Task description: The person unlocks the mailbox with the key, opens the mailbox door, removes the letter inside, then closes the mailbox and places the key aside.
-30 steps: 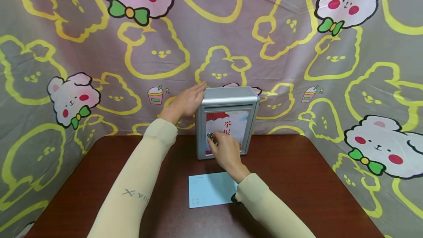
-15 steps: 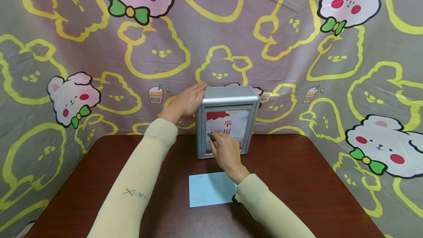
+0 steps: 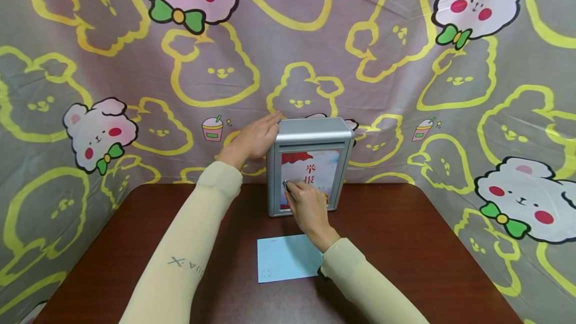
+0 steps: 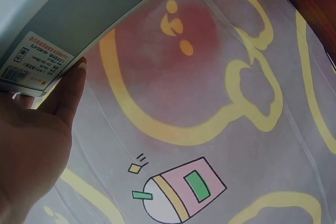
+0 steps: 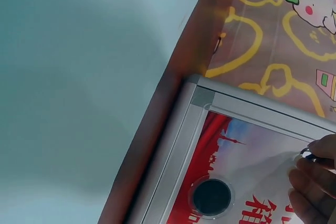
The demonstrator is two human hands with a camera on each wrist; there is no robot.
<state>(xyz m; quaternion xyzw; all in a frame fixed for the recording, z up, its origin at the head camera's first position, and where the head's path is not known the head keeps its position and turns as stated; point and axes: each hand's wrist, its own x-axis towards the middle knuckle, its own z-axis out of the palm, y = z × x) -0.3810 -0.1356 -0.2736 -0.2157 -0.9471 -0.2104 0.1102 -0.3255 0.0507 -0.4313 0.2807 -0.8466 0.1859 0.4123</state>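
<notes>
A grey metal box (image 3: 315, 126) stands upright at the back of the table, its front bearing a poster with red characters. My left hand (image 3: 253, 138) rests against its upper left edge with fingers fairly straight; the left wrist view shows the fingers (image 4: 68, 90) by the labelled side. At the left of the front panel, my right hand (image 3: 309, 206) pinches a small metal key (image 5: 310, 155) at the round lock (image 3: 285, 183). Most of the key is hidden by thumb and fingers. In front of the box lies a light-blue envelope or card (image 3: 288, 259).
A narrow slot (image 3: 315, 146) runs across the top of the box's front. Low on the panel is a dark round spot (image 5: 211, 197). Patterned cloth (image 3: 216, 79) hangs close behind the box and along both sides of the dark red-brown table (image 3: 387, 234).
The right fingers have shifted slightly at the lock, and less of the dark metal between them shows in the head view. The left hand, box and light-blue sheet have stayed in place.
</notes>
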